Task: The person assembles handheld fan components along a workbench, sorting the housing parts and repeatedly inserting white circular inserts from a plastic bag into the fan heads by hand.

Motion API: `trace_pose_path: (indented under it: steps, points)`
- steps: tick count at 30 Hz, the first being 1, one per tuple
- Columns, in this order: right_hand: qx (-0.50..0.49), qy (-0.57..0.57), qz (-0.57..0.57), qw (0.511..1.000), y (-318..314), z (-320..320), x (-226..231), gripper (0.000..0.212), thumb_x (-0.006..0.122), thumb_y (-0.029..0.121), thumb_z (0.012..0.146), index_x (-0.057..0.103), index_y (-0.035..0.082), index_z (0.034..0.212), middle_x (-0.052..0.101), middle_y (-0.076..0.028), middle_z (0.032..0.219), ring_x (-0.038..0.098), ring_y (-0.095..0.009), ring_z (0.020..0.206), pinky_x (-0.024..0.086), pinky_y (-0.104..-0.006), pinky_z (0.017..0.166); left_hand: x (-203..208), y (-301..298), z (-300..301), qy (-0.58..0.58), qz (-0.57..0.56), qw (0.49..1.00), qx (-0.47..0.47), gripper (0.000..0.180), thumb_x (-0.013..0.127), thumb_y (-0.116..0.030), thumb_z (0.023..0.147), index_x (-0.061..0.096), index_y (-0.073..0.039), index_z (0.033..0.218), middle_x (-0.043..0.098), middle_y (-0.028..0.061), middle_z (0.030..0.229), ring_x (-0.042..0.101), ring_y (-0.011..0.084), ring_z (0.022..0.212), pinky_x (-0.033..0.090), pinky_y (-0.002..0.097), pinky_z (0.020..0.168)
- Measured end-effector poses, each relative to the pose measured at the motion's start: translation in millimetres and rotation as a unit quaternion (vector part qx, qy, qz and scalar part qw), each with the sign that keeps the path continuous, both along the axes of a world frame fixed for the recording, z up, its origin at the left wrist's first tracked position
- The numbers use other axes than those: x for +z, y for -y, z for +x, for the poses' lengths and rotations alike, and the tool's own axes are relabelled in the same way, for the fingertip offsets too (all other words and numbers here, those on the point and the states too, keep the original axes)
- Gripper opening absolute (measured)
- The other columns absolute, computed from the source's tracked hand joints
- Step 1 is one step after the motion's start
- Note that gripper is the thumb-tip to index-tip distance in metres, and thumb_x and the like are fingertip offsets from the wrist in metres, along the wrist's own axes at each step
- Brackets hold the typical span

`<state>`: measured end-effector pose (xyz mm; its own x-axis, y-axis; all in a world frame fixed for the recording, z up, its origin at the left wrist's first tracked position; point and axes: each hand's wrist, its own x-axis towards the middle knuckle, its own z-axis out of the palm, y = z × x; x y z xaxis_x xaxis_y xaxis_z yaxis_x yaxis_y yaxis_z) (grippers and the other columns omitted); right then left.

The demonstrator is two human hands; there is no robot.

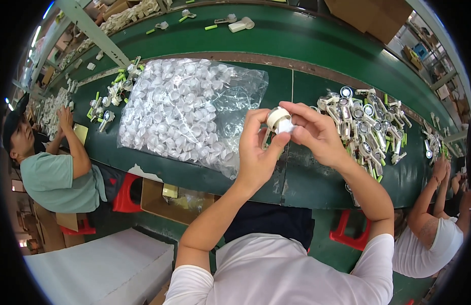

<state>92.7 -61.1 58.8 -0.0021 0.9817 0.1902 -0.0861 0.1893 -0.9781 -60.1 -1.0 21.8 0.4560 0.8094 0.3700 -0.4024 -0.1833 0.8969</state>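
Observation:
In front of me, above the bench, both hands meet at a small cream round-headed part [276, 116]. My left hand [257, 150] is closed around it, its thumb beneath the round head. At the head's open side sits a small white piece [285, 127], and my right hand [319, 133] is closed on it, with fingertips also touching the head's rim. The fingers hide the lower portion of the part. Left of my hands, a clear plastic bag [240, 89] holds many white cup-shaped pieces [174, 109].
To the right lies a heap of round-headed assemblies [368, 117] with green ends; a smaller group [113, 94] is left of the bag. A green conveyor [296, 38] runs behind the bench [312, 183]. One co-worker [62, 168] sits left, another [431, 234] right. An open carton [156, 198] is below.

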Motion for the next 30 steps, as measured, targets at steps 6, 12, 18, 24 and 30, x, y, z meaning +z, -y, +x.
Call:
trace_pose_path:
  steps: [6, 12, 18, 24, 30]
  points:
    - [-0.030, -0.053, 0.060, 0.996, 7.7, -12.0, -12.0, 0.038, 0.065, 0.007, 0.092, 0.054, -0.008, 0.126, 0.054, -0.008, 0.112, 0.058, -0.017, 0.107, 0.048, -0.0310, 0.094, 2.2, 15.2, -3.6, 0.049, -0.017, 0.999, -0.010, 0.036, 0.073, -0.016, 0.089, 0.055, 0.002, 0.115, 0.049, 0.0071, 0.114, 0.055, 0.0155, 0.103, 0.048, 0.0291, 0.089]
    - [-0.151, 0.000, -0.127, 0.980, -12.9, 2.9, -27.3, 0.033, 0.069, 0.014, 0.091, 0.060, -0.007, 0.116, 0.069, -0.007, 0.098, 0.064, -0.010, 0.091, 0.050, -0.0250, 0.085, -36.8, 4.0, 17.2, -0.045, -0.063, 0.997, 0.016, 0.039, 0.058, -0.017, 0.099, 0.044, 0.004, 0.129, 0.044, 0.0131, 0.128, 0.051, 0.0216, 0.115, 0.047, 0.0330, 0.094]
    - [-0.442, 0.293, -0.013, 0.848, -94.6, 86.4, -52.8, 0.064, 0.072, 0.037, 0.086, 0.053, -0.010, 0.126, 0.071, -0.017, 0.095, 0.069, -0.018, 0.087, 0.053, -0.0304, 0.079, -52.9, 14.2, 23.3, -0.152, -0.017, 0.981, 0.119, 0.056, 0.058, -0.025, 0.098, 0.037, 0.006, 0.139, 0.044, 0.0202, 0.137, 0.045, 0.0301, 0.127, 0.038, 0.0386, 0.108]
    - [0.028, 0.487, 0.078, 0.870, -144.7, -1.0, -50.6, 0.031, 0.065, 0.013, 0.088, 0.062, -0.003, 0.114, 0.065, -0.018, 0.112, 0.067, -0.027, 0.086, 0.053, -0.0349, 0.076, -57.2, 35.4, 3.0, -0.285, 0.195, 0.938, -0.023, 0.048, 0.067, -0.018, 0.087, 0.052, 0.003, 0.127, 0.049, 0.0225, 0.132, 0.045, 0.0411, 0.124, 0.038, 0.0448, 0.107]
    - [-0.059, 0.533, 0.318, 0.782, -222.9, 4.7, -129.9, 0.040, 0.060, 0.012, 0.087, 0.053, 0.003, 0.125, 0.057, -0.019, 0.111, 0.058, -0.038, 0.102, 0.049, -0.0454, 0.087, -54.9, 75.7, 56.3, -0.261, 0.435, 0.842, -0.181, 0.061, 0.073, -0.034, 0.077, 0.055, -0.010, 0.131, 0.045, 0.0136, 0.142, 0.030, 0.0388, 0.138, 0.015, 0.0588, 0.116]
